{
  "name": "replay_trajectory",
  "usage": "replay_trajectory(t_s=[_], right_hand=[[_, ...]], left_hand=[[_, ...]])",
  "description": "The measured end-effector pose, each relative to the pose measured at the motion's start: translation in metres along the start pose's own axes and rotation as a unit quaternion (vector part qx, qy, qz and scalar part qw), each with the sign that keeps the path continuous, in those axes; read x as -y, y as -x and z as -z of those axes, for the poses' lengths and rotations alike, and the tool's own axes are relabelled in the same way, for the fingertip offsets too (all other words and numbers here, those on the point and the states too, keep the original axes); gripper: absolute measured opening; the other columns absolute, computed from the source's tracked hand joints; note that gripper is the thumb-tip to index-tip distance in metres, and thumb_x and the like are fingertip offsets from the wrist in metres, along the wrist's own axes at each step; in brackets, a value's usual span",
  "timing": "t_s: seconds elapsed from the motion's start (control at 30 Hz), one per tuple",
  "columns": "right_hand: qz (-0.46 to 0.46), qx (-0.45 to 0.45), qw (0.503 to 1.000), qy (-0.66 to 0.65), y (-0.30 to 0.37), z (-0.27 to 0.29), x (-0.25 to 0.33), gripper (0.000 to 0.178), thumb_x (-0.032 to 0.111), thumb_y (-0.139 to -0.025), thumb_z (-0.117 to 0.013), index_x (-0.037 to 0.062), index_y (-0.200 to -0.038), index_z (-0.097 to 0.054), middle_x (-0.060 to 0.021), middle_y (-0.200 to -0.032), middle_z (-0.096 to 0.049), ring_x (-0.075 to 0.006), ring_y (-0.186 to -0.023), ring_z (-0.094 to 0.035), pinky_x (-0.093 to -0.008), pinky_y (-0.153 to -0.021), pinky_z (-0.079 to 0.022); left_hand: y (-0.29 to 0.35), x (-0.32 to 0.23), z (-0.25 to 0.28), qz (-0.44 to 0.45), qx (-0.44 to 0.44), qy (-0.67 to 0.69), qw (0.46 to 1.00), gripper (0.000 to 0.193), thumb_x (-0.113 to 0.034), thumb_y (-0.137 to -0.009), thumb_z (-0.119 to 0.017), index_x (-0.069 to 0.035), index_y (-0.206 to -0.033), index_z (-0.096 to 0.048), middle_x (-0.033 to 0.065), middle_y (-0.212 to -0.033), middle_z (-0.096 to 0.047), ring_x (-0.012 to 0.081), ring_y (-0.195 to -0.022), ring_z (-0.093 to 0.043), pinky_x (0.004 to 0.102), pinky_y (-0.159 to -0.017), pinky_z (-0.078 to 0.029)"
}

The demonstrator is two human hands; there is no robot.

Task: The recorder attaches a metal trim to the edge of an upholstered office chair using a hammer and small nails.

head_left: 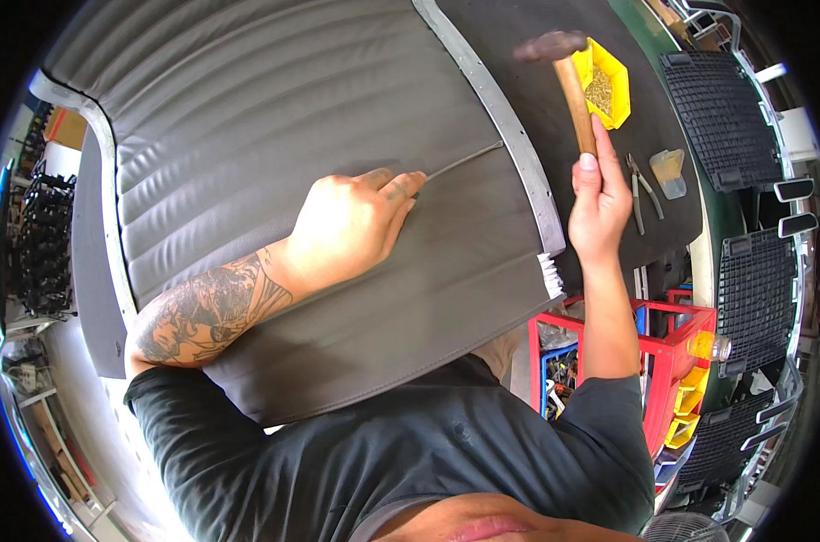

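My right hand [599,212] is wrapped around the wooden handle of a hammer [572,95], raised at the right with its dark head up, slightly blurred. My left hand [356,221] lies closed on a dark grey padded upholstery panel [274,135] with stitched ribs. From its fingers a thin grey rod [464,161] reaches right, its tip close to a pale metal frame strip [509,126] dotted with small holes. The rod's other end is hidden in my hand. White teeth-like edging [550,275] shows at the strip's near end.
On the dark table [482,36] at right are a yellow bin [622,86] of small fasteners, pliers [643,194] and a small clear container [669,172]. A red tool cart [663,352] stands near my right elbow. Black grid panels [726,117] line the far right. Another frame strip [110,181] edges the left.
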State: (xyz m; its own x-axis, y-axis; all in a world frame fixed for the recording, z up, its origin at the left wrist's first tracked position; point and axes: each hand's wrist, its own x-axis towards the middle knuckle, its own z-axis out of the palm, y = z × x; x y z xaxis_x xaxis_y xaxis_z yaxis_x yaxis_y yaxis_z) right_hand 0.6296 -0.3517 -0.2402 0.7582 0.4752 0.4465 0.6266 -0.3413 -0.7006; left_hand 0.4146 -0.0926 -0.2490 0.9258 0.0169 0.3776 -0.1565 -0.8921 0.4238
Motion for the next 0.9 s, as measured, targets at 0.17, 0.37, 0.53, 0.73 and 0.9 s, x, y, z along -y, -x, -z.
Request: replay_trajectory(t_s=[0.17, 0.37, 0.53, 0.73, 0.9], right_hand=[[0.077, 0.04, 0.992, 0.096, -0.018, -0.008, 0.01, 0.04, 0.018, -0.11, -0.062, 0.012, -0.149, -0.064, -0.0131, -0.112, -0.08, -0.0133, -0.073, -0.067, -0.0303, -0.071, -0.053], [0.124, 0.051, 0.976, 0.173, -0.028, -0.021, -0.003, 0.042, 0.021, -0.109, -0.064, 0.0152, -0.151, -0.063, -0.0074, -0.123, -0.079, -0.0125, -0.073, -0.066, -0.0268, -0.075, -0.054], [0.153, -0.071, 0.973, -0.16, -0.054, -0.018, 0.036, 0.047, 0.023, -0.112, -0.06, 0.0072, -0.156, -0.056, 0.001, -0.086, -0.066, -0.0055, -0.071, -0.055, -0.0219, -0.064, -0.047], [0.205, -0.127, 0.969, -0.045, -0.06, -0.036, -0.009, 0.045, 0.028, -0.113, -0.053, 0.0121, -0.156, -0.056, -0.0037, -0.086, -0.072, -0.0123, -0.065, -0.063, -0.0298, -0.061, -0.052], [0.153, -0.031, 0.979, 0.129, -0.064, -0.023, 0.028, 0.038, 0.024, -0.107, -0.065, 0.025, -0.145, -0.068, -0.0083, -0.115, -0.081, -0.0242, -0.078, -0.076, -0.0339, -0.073, -0.058]], left_hand=[[0.002, 0.001, 0.0, 0.001, 0.001, -0.001, 1.0, 0.028, -0.007, -0.094, -0.072, -0.002, -0.122, -0.071, 0.0142, -0.096, -0.075, 0.0353, -0.076, -0.073, 0.0422, -0.065, -0.06], [-0.001, 0.002, -0.005, -0.043, -0.034, -0.011, 0.998, 0.029, -0.011, -0.094, -0.072, -0.001, -0.121, -0.072, 0.0102, -0.078, -0.066, 0.0307, -0.061, -0.068, 0.0406, -0.055, -0.055], [0.001, 0.0, -0.001, 0.002, 0.01, -0.012, 1.0, 0.029, -0.008, -0.095, -0.072, -0.002, -0.123, -0.071, 0.0142, -0.094, -0.074, 0.0351, -0.073, -0.072, 0.0425, -0.063, -0.059], [-0.001, -0.001, 0.0, -0.015, 0.006, -0.011, 1.0, 0.029, -0.008, -0.095, -0.071, -0.003, -0.124, -0.071, 0.0138, -0.094, -0.074, 0.0353, -0.073, -0.072, 0.0426, -0.063, -0.058], [0.0, 0.0, -0.001, -0.003, 0.002, -0.003, 1.0, 0.029, -0.008, -0.095, -0.071, -0.003, -0.124, -0.071, 0.0138, -0.094, -0.074, 0.0354, -0.074, -0.072, 0.0427, -0.064, -0.059]])
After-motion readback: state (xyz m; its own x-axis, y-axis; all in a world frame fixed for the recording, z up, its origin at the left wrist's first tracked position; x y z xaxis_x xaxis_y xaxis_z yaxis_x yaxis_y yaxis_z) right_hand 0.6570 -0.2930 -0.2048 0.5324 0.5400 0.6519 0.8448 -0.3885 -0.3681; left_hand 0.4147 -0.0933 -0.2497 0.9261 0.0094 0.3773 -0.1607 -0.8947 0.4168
